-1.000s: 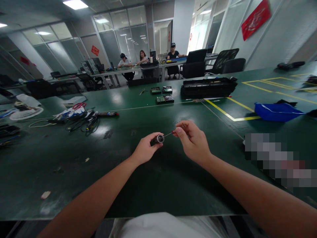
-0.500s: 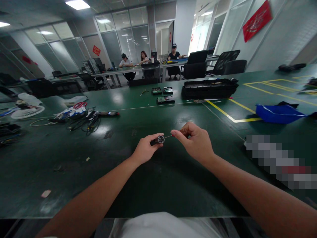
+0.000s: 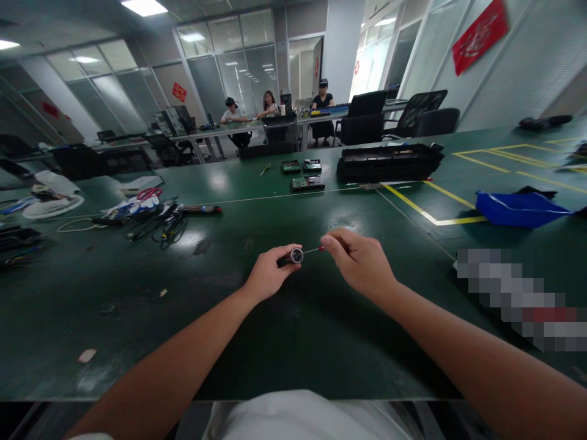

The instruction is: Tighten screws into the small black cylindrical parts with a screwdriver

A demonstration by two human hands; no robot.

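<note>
My left hand (image 3: 267, 272) is closed round a small dark cylindrical part (image 3: 296, 256) with a pale round rim, its open end turned toward me. From the right, my right hand (image 3: 358, 256) grips a screwdriver (image 3: 313, 249) with a thin metal shaft. Its red collar shows at my fingertips, and my fingers cover most of the handle. The shaft's tip reaches the rim of the cylindrical part; whether it sits inside cannot be made out. Both hands are above the green table (image 3: 257, 348).
Several cables (image 3: 167, 223) and red-handled scissors (image 3: 150, 194) lie to the left. Circuit-board drives (image 3: 308, 183) and a long black housing (image 3: 389, 164) stand farther back. A blue bin (image 3: 520, 209) is at the right. People sit at a far desk.
My right hand shifts its grip on the screwdriver: the brown handle showed half a second ago and is now covered by my fingers. The left hand and the cylindrical part stay nearly in place.
</note>
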